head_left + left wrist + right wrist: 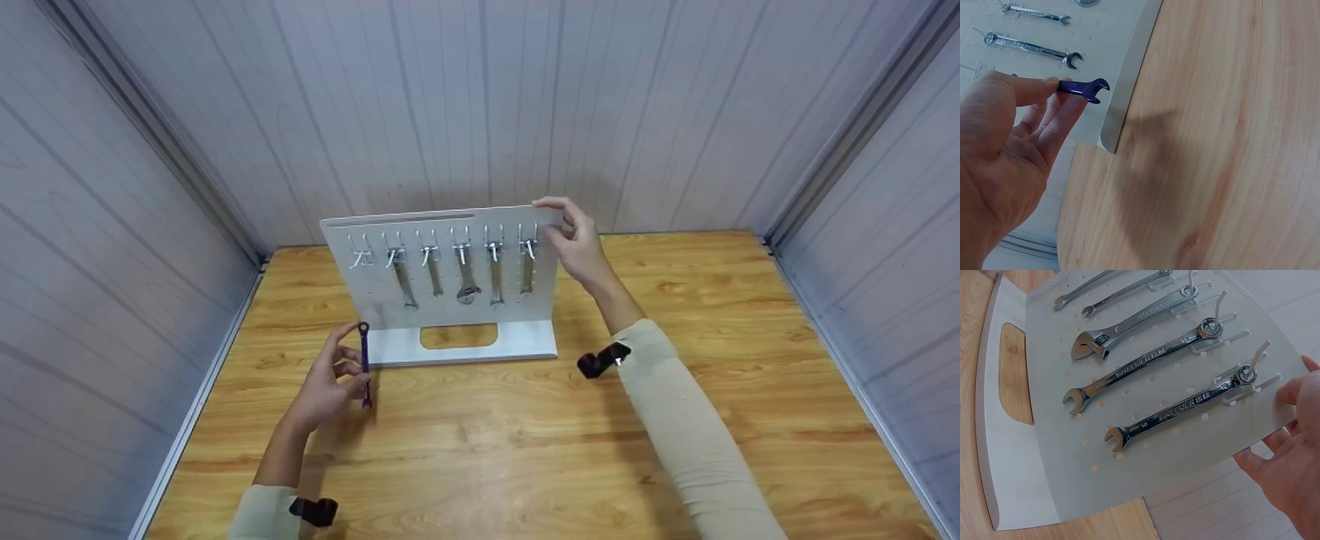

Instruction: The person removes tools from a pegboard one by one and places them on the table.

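A white pegboard stand (439, 309) (1145, 464) stands upright at the back of the wooden table. Several silver wrenches (495, 279) (1179, 406) hang on its hooks, an adjustable one (467, 283) (1123, 329) among them. The leftmost hook (360, 256) is bare. My right hand (576, 238) (1292, 455) grips the board's top right corner, thumb on the front. My left hand (330, 379) (1010, 146) pinches a small purple wrench (364, 364) (1085, 89) between thumb and fingers. It holds the wrench roughly upright just in front of the stand's left base corner.
The stand's flat base (525, 341) has an oval cut-out (459, 336) showing the wood. Grey panelled walls close in the table (525, 450) on the left, back and right. Black straps sit on both wrists.
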